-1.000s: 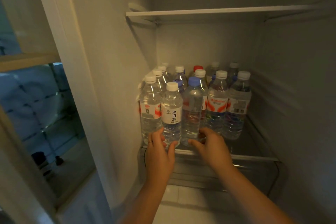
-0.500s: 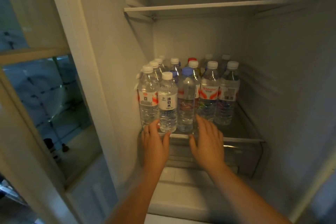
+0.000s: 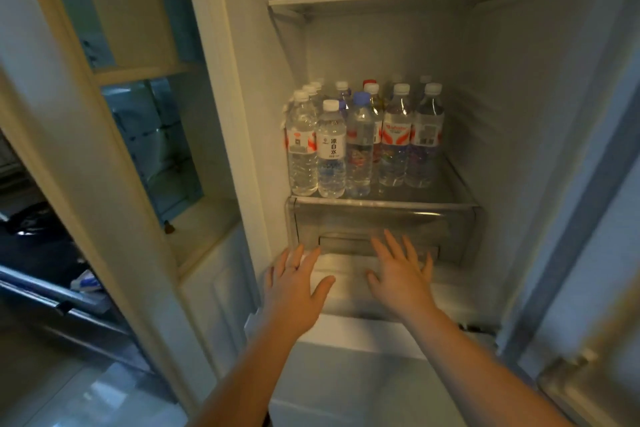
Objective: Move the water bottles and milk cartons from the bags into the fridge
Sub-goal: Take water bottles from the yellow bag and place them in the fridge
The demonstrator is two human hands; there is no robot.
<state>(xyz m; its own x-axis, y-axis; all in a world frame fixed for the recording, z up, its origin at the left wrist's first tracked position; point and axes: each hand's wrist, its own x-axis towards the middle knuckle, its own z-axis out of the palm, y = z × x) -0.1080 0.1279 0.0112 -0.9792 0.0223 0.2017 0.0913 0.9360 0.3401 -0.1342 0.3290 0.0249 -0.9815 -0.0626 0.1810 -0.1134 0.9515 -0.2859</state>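
Stocking the water bottles (image 3: pixel 363 139) is, I judge, the step in hand. They stand upright and packed close together on the glass shelf (image 3: pixel 381 203) inside the fridge (image 3: pixel 519 97), crowded toward its nine o'clock side. Bare glass shows at three o'clock of the group. The nearest bottle (image 3: pixel 331 149), white-capped with a white label, sits right at the shelf's front edge. Under the shelf is a clear drawer (image 3: pixel 450 229).

My left hand (image 3: pixel 294 284) and my right hand (image 3: pixel 398 277) hover at six o'clock of the bottles, in front of that drawer. Both have fingers spread straight, hold nothing and touch no bottle. An upper shelf (image 3: pixel 381 0) runs across at twelve o'clock. I see no milk carton, and the bags are out of view.

Next, I reckon, I need to turn to the bags for another load. Whatever I bring should go onto the bare glass at three o'clock, set down gently so the tight rows do not topple.
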